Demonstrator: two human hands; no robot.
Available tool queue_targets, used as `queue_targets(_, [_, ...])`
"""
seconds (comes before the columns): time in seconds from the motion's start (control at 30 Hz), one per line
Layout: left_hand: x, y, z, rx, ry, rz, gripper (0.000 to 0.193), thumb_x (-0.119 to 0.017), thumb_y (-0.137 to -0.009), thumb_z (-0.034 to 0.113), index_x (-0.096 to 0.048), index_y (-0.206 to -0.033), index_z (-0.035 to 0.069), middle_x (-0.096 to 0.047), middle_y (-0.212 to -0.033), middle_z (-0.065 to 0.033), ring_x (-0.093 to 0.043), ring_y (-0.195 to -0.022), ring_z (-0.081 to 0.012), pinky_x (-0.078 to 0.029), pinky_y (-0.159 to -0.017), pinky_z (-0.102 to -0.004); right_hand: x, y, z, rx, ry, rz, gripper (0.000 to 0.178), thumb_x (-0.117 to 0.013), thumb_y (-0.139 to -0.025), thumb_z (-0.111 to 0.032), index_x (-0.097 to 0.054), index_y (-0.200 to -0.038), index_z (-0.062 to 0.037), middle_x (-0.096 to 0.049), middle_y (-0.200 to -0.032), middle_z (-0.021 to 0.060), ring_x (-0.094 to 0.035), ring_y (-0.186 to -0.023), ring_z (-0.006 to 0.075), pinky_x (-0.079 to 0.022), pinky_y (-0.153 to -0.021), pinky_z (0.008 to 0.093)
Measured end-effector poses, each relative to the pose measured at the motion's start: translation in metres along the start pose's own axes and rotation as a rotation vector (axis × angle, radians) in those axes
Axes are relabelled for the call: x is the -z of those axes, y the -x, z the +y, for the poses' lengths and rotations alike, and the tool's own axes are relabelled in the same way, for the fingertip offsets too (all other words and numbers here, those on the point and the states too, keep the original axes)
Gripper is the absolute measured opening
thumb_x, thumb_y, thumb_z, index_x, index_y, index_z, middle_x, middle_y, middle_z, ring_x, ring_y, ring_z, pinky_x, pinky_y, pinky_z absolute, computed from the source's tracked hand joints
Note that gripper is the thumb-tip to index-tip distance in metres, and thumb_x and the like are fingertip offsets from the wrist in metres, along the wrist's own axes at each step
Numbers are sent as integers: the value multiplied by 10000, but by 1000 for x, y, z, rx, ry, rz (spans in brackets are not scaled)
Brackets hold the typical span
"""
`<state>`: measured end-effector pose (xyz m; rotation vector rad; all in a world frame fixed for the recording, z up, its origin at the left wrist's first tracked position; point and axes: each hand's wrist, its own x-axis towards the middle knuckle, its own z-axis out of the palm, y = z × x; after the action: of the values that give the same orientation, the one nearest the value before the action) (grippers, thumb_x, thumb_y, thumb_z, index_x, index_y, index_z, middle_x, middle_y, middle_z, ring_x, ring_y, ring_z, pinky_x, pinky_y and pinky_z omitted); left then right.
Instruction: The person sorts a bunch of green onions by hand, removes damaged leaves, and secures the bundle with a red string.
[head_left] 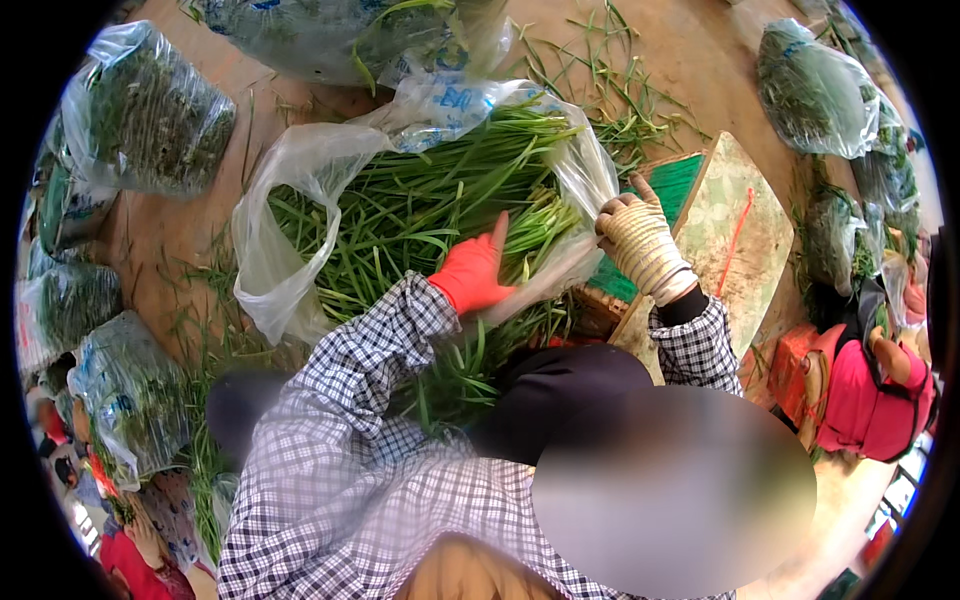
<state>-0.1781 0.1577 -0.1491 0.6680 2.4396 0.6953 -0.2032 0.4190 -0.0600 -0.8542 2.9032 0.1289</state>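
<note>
A see-through plastic bag (pixel 285 215) lies wide-mouthed before me, filled with long green leafy stalks (pixel 420 210). My left hand (pixel 470 275), in a red glove, rests against the stalks' pale ends with thumb and forefinger spread; its other fingers are partly hidden. On the bag's right side, my right hand (pixel 645 240) wears a cream ribbed glove. Its fingers pinch the gathered plastic edge, while one bare fingertip points upward. Under my left forearm lie more loose green leaves (pixel 455 385), beside my dark-clad knee (pixel 570 390).
A wooden board (pixel 745 235) with a red cord stands at the right beside a green-topped surface (pixel 665 190). Stuffed bags of greens stand at the far side (pixel 310 40), left (pixel 150 110) and right (pixel 815 90). Stray leaves (pixel 610 70) litter the brown floor. A person in pink (pixel 870 400) sits at right.
</note>
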Motion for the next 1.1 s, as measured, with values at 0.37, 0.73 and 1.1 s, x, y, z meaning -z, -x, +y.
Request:
queue_targets(0.37, [5, -33, -1, 231, -15, -174, 1061, -755, -601, 274, -186, -1459, 11, -586, -1095, -251, -603, -966, -377, -489, -852, -418, 0, -1, -8, -63, 0, 3, 152, -717, -633, -155, -623, -750, -176, -608, -837, -17, -577, -936, 197, -286, -1107, 448])
queue_targets(0.73, [53, -7, -58, -70, 1157, -350, 749, -761, -679, 89, -437, -1348, 1, -550, -1276, -97, -501, -1151, -185, -371, -1012, -328, -4, 18, -12, -172, -315, -26, 354, -761, -675, -241, -653, -1003, -163, -641, -1045, 55, -560, -1070, 270, -327, -1064, 441])
queue_targets(1.1, [100, 37, -79, 107, 1303, -85, 831, -700, -643, 75, -358, -1396, 0, -558, -1244, -109, -555, -1083, -192, -442, -947, -326, 3, -17, -39, -135, -300, -123, 1024, -721, -633, -588, -362, -1384, 9, -350, -1435, 221, -273, -1361, 372, -170, -1132, 492])
